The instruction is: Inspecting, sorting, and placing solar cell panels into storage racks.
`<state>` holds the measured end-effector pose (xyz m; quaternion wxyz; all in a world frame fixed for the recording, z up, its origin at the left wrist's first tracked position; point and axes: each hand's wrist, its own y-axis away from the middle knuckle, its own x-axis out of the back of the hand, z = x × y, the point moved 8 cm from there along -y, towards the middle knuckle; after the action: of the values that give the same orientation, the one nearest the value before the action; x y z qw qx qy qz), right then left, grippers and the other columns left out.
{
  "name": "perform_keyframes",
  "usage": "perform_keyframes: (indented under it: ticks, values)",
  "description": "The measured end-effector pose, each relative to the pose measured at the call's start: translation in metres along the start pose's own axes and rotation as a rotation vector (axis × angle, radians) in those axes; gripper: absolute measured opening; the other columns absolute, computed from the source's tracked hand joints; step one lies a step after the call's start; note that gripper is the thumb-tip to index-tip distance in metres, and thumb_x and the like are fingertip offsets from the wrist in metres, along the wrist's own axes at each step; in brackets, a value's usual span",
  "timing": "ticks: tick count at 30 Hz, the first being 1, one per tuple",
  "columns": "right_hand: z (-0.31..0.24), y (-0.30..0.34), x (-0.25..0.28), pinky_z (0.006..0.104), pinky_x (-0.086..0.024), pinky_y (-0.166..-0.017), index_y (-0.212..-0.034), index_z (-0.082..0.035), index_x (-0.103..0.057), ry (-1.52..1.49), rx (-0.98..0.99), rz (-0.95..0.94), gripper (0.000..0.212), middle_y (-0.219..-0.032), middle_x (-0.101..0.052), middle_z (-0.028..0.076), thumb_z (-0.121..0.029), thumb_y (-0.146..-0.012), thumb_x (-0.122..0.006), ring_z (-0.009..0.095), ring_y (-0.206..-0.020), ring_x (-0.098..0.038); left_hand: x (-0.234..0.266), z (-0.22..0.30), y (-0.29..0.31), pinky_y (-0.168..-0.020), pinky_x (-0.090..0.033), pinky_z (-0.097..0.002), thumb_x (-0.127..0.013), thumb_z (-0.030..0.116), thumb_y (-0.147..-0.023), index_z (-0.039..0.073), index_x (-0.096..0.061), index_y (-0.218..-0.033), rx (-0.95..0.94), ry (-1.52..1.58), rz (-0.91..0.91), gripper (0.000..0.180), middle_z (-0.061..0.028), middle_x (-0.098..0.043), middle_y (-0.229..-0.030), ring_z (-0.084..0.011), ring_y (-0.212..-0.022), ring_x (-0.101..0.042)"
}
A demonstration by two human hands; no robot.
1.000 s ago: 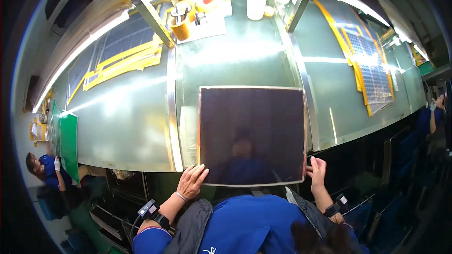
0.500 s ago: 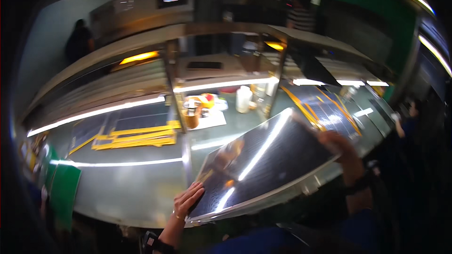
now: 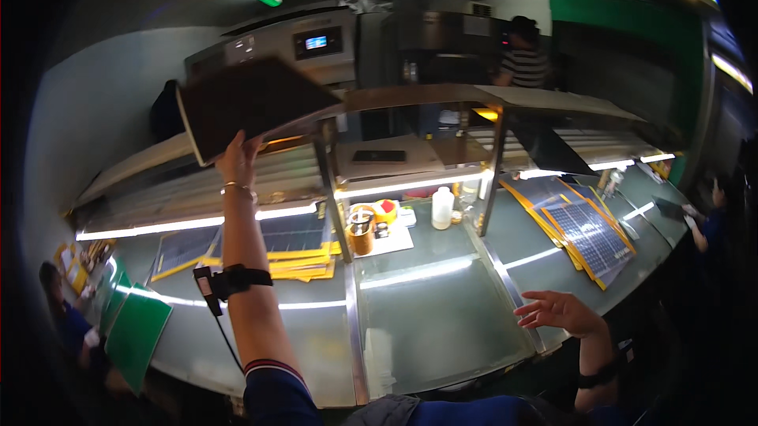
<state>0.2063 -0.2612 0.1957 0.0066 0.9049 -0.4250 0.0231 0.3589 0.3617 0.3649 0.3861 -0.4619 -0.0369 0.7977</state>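
My left hand (image 3: 239,159) is raised at the upper left, its fingers closed on the near edge of a dark, flat rectangular panel (image 3: 257,102). The panel is tilted above the left part of the long raised shelf (image 3: 418,97); whether it touches the shelf I cannot tell. At the lower right, my right hand (image 3: 560,313) hovers over the glass-topped bench (image 3: 426,323) with fingers stretched out and nothing in them.
Yellow-edged solar panels (image 3: 588,236) lie stacked on the right, with another yellow-edged stack (image 3: 296,244) on the left. A white bottle (image 3: 443,209) and brown jar (image 3: 361,232) stand mid-bench. Green boards (image 3: 138,331) lean at the left. People work at both ends and behind the shelf.
The dark panel, held in both hands over the bench before, is now up at the left shelf in my left hand alone. My right hand has let go. The view has tilted up.
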Motion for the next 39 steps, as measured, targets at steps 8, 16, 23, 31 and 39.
perform_keyframes:
  ticks: [8,16,23,31,39]
  values:
    - [0.096,0.047,0.119,0.0336,-0.051,-0.088,-0.132,-0.001,-0.043,-0.125,-0.269,0.344,0.044,-0.114,-0.060,0.016,-0.014,-0.092,-0.055,0.022,-0.101,-0.061,-0.020,-0.162,0.184,-0.088,-0.050,-0.0315,-0.054,0.022,-0.091,0.005,-0.060,-0.103,0.550,-0.211,-0.378,0.022,-0.0084,-0.063,-0.099,-0.0191,-0.102,-0.060]
    - [0.084,-0.121,0.373,0.0376,-0.055,-0.080,-0.111,-0.006,-0.056,-0.810,0.228,0.662,0.036,-0.095,-0.066,0.015,-0.031,-0.086,-0.065,0.026,-0.086,-0.067,0.068,-0.233,0.528,-0.084,-0.049,-0.0278,-0.065,0.017,-0.087,0.001,-0.053,-0.124,1.366,-0.635,-0.775,0.042,-0.0075,-0.062,-0.113,-0.0146,-0.098,-0.060]
    - [0.125,-0.208,0.549,0.0468,-0.054,-0.085,-0.113,0.001,-0.053,-0.940,0.455,0.833,0.028,-0.108,-0.062,0.019,-0.015,-0.090,-0.057,0.033,-0.098,-0.063,0.104,-0.200,0.592,-0.086,-0.049,-0.0277,-0.064,0.017,-0.087,0.000,-0.051,-0.125,1.381,-0.691,-0.336,0.044,-0.0087,-0.060,-0.116,-0.0148,-0.102,-0.059]
    - [0.262,-0.015,0.332,0.0308,-0.051,-0.084,-0.124,-0.001,-0.049,-1.041,0.416,0.903,0.032,-0.121,-0.057,0.010,-0.010,-0.093,-0.052,0.020,-0.102,-0.058,0.046,-0.253,0.610,-0.086,-0.050,-0.0282,-0.062,0.023,-0.089,0.001,-0.048,-0.128,1.337,-0.713,-0.432,0.047,-0.0109,-0.059,-0.118,-0.0173,-0.106,-0.058]
    - [0.326,0.230,0.038,0.0455,-0.051,-0.083,-0.113,-0.002,-0.056,-0.993,-0.317,0.784,0.022,-0.109,-0.061,0.012,-0.008,-0.092,-0.054,0.026,-0.101,-0.060,0.013,-0.291,0.746,-0.095,-0.043,-0.0344,-0.058,0.039,-0.090,0.013,-0.040,-0.130,1.886,0.098,-0.347,0.051,-0.0010,-0.052,-0.125,-0.0177,-0.112,-0.051]
